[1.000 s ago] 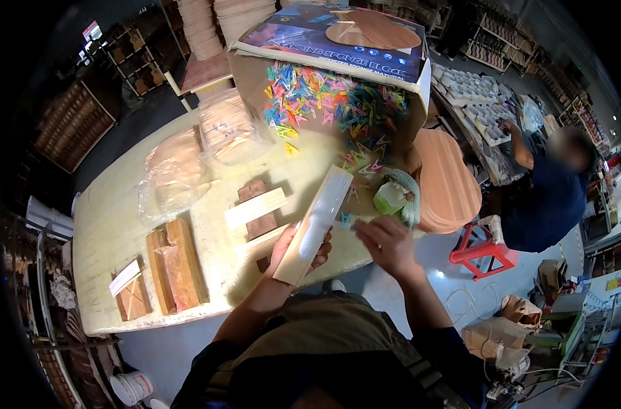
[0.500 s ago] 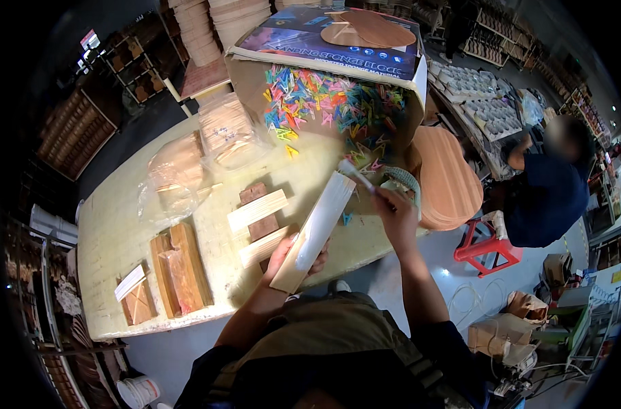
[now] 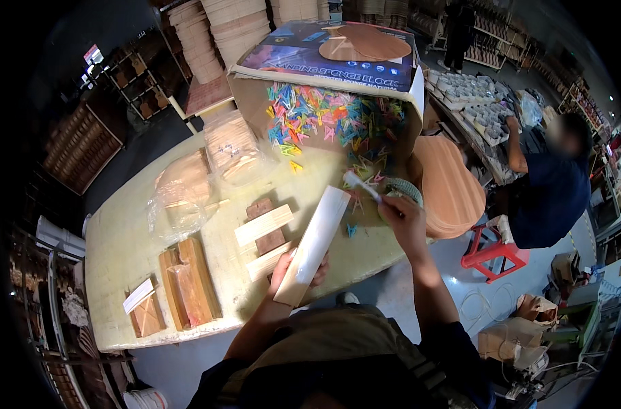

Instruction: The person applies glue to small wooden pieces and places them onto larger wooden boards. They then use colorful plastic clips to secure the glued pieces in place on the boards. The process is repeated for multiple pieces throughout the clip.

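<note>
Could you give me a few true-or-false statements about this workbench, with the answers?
1. The left hand holds a pale wooden strip. True.
2. The right hand is empty. False: it holds a brush-like tool.
3. Colourful clips are heaped in the open front of a box. True.
4. Nothing lies on top of the box. False: thin, curvy wooden pieces lie there.
5. The stool beside the seated person is blue. False: it is red.
</note>
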The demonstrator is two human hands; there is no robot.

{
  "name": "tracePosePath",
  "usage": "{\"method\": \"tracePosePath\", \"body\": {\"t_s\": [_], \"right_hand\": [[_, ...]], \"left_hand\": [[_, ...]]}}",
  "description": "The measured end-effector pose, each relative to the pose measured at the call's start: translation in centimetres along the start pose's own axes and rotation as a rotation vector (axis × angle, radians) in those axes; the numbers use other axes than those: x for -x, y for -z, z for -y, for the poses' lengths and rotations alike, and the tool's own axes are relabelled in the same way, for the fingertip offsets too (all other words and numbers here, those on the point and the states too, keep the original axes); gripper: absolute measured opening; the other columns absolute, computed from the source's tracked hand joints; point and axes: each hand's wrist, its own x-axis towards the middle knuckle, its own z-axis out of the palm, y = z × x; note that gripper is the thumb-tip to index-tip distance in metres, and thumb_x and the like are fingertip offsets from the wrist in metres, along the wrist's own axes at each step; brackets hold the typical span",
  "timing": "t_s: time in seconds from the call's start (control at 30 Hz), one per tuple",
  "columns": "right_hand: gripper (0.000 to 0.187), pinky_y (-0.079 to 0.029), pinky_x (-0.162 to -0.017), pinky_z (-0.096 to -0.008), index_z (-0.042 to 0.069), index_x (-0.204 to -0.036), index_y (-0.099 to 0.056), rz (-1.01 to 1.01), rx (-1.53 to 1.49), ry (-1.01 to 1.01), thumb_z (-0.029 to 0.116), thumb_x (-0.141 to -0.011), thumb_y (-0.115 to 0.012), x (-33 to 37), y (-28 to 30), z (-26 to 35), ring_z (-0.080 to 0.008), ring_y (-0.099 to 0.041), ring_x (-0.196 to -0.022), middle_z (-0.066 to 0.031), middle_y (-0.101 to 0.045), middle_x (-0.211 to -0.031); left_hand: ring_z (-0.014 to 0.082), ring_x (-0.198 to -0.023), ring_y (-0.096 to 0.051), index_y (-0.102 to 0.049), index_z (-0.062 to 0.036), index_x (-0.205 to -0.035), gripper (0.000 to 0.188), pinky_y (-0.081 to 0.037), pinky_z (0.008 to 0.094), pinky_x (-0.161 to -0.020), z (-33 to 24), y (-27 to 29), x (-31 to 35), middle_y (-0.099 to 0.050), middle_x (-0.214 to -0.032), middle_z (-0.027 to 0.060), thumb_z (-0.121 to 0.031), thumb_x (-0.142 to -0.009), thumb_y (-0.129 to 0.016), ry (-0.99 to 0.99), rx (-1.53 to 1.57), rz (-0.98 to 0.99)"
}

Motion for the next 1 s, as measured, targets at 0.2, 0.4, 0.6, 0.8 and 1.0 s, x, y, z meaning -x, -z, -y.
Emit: {"method": "tracePosePath", "body": {"t_s": [0.2,0.4,0.6,0.8,1.0], "right_hand": [[0.016,-0.044,-0.058,-0.0273,0.002,-0.094,-0.070,0.197,-0.084,-0.023,0.005,-0.079,-0.069,1.0,0.3,0.3,-0.0163,-0.057,-0.063,-0.0089,-0.062,-0.073],[0.018,-0.048,-0.056,-0.0292,0.002,-0.096,-0.069,0.044,-0.046,0.125,0.006,-0.078,-0.071,1.2,-1.6,1.1,-0.0202,-0.060,-0.061,-0.0100,-0.062,-0.078],[0.021,-0.049,-0.055,-0.0319,0.010,-0.094,-0.072,0.362,0.032,0.506,0.005,-0.074,-0.073,8.5,-3.3,5.4,-0.0200,-0.060,-0.066,-0.0073,-0.062,-0.077],[0.013,-0.046,-0.053,-0.0325,0.005,-0.090,-0.070,0.316,-0.030,0.009,0.010,-0.078,-0.070,3.3,-3.3,2.8,-0.0235,-0.058,-0.060,-0.0099,-0.061,-0.073],[0.018,-0.047,-0.057,-0.0302,0.005,-0.097,-0.070,0.273,-0.102,0.101,0.007,-0.079,-0.070,3.4,-1.7,3.7,-0.0213,-0.059,-0.061,-0.0107,-0.062,-0.074]], "left_hand": [[0.0163,-0.071,-0.044,-0.046,0.0004,-0.118,0.053,-0.032,0.0252,-0.053,-0.3,0.0,0.6,-0.048,-0.094,0.0100,-0.041,-0.084,-0.042,-0.008,0.024,-0.029],[0.0169,-0.073,-0.047,-0.047,0.0031,-0.116,0.052,-0.037,0.0264,-0.058,-0.6,0.8,0.0,-0.051,-0.092,0.0079,-0.040,-0.087,-0.044,0.037,0.006,0.039],[0.0191,-0.074,-0.046,-0.043,0.0089,-0.125,0.060,-0.039,0.0276,-0.060,-2.0,1.6,-0.8,-0.052,-0.095,0.0113,-0.037,-0.086,-0.045,-0.085,0.196,-0.056],[0.0177,-0.075,-0.044,-0.044,0.0087,-0.123,0.058,-0.037,0.0252,-0.059,-2.4,0.8,-0.3,-0.051,-0.096,0.0113,-0.035,-0.085,-0.047,-0.013,0.231,0.052],[0.0180,-0.074,-0.044,-0.045,0.0103,-0.121,0.057,-0.037,0.0254,-0.057,-2.1,0.3,0.0,-0.052,-0.097,0.0122,-0.034,-0.086,-0.047,-0.010,0.285,0.054]]}}
